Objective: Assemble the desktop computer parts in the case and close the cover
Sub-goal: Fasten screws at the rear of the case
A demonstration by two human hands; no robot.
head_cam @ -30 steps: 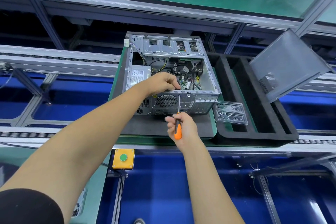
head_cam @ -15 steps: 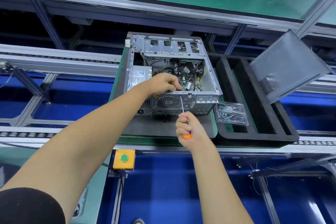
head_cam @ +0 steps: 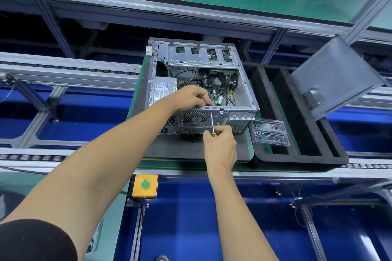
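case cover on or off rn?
Off. The computer case lies open with its boards and cables exposed; the side cover leans tilted in the foam tray to its right.

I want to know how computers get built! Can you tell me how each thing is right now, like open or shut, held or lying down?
computer case: open, cover off, lying on its side.
side cover: off the case, propped tilted in the foam tray.
screwdriver: held, tip up at the case's rear edge.
right hand: grips the screwdriver.
left hand: fingers curled over the case's rear edge.
clear plastic parts pack: lying flat.
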